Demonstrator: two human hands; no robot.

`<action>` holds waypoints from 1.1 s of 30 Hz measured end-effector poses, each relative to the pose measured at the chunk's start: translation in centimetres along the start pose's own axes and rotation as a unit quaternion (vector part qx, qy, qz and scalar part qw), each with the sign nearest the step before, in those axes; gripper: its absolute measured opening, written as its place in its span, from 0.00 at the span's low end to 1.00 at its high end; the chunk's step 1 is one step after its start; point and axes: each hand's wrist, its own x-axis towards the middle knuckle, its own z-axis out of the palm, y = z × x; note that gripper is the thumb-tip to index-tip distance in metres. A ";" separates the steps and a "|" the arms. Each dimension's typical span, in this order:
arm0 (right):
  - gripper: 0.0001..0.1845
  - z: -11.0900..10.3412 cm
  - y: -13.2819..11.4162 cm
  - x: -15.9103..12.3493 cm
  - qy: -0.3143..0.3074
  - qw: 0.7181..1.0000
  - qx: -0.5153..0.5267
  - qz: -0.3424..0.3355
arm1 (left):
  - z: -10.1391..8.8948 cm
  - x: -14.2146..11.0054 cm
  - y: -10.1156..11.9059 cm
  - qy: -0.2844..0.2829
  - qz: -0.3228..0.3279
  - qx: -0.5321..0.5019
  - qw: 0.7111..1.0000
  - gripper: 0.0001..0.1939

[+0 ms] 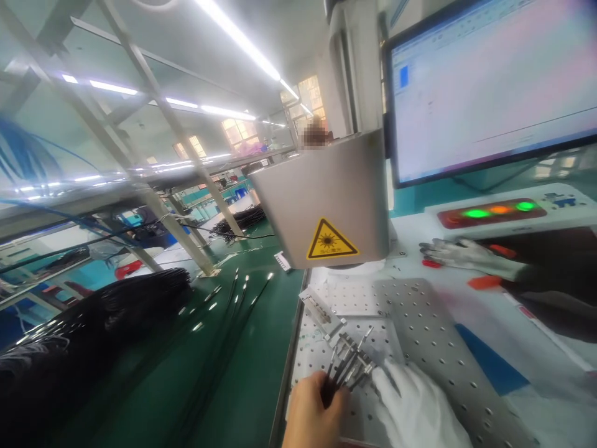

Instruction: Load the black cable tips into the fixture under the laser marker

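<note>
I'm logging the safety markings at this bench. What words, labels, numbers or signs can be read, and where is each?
"当心激光", as best it reads, small and soft: on the yellow triangle with a black starburst, on the grey housing.
Monitor: on-screen text too blurred to read.
Small white label beside the housing's lower edge: dark marks, unreadable.
Control panel: tiny marking below the lit strip, unreadable.
No brand or number is legible.
</note>
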 end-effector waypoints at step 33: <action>0.12 -0.3 -0.3 2.1 -0.020 0.991 0.088 0.100 | 0.5 0.5 4.1 0.054 -0.015 -0.048 0.997 0.03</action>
